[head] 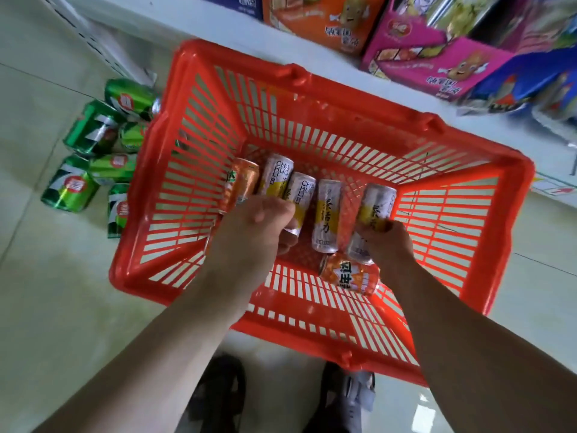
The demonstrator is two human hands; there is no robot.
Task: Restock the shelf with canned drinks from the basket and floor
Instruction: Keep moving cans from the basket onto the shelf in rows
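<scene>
A red plastic basket [468, 214] sits on the floor below me with several cans lying in it. My left hand [253, 232] reaches in and curls its fingers over a white-and-yellow can [299, 195]. My right hand [387, 242] grips another white-and-yellow can [376, 204] at the right of the row. A third one [327, 214] lies untouched between them. Orange cans lie at the left end [240, 185] and at the near side [352, 275]. Several green cans [93, 129] lie on the floor left of the basket.
The white bottom shelf [218, 23] runs along the top of the view, holding orange [321, 20], pink [434, 60] and blue [524, 85] snack boxes. My feet [218, 398] stand on the pale tiled floor just behind the basket.
</scene>
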